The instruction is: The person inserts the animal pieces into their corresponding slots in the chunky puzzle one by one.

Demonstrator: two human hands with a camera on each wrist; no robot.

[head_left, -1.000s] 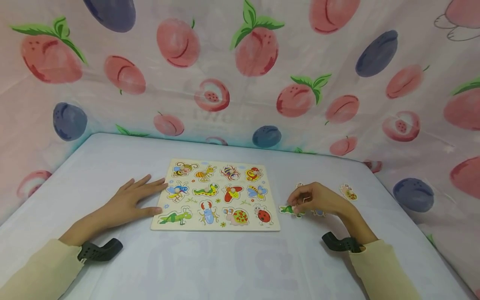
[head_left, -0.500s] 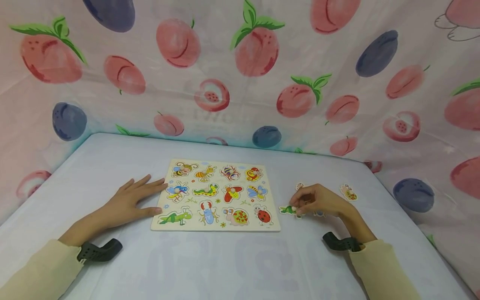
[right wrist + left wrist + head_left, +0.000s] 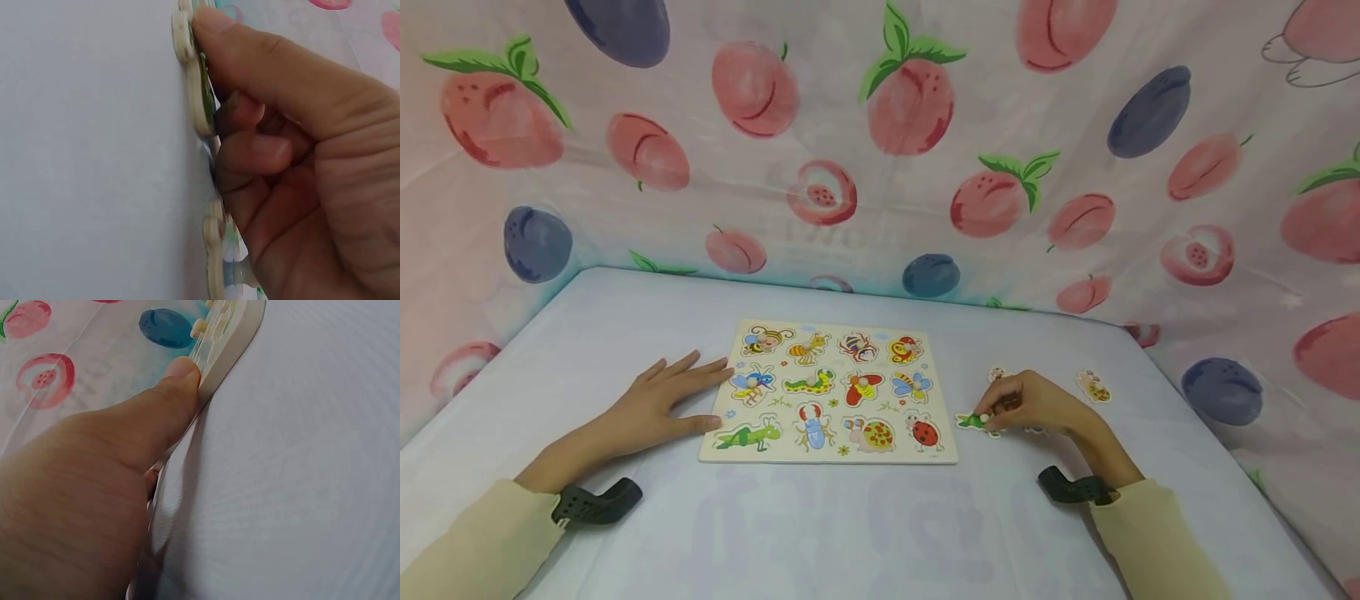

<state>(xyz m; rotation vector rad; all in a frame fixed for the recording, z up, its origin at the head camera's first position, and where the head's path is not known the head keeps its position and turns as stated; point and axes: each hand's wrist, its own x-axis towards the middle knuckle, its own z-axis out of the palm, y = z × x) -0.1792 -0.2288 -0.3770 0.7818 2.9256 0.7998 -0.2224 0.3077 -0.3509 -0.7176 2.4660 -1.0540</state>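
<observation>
In the head view a wooden insect puzzle board (image 3: 865, 408) lies flat on the table. My left hand (image 3: 655, 406) rests spread at its left edge, fingertips and thumb on the rim. In the left wrist view the thumb (image 3: 169, 400) presses the board's edge (image 3: 231, 356). To the board's right, my right hand (image 3: 1033, 402) pinches the small knob of a green grasshopper puzzle piece (image 3: 970, 422), which lies at table level. The right wrist view shows this piece (image 3: 199, 100) edge-on beside the thumb. Curled fingers hide part of it.
A snail piece (image 3: 1094, 387) lies farther right. Another piece (image 3: 996, 374) shows behind the right hand, and one more is mostly covered below it. Knobbed pieces sit in the board's upper two rows; no knobs show in the bottom row. A fruit-print cloth (image 3: 850, 100) hangs behind.
The right thumb and index finger have come together on the grasshopper piece's knob, the hand shifting slightly left. The left hand stays on the board's edge.
</observation>
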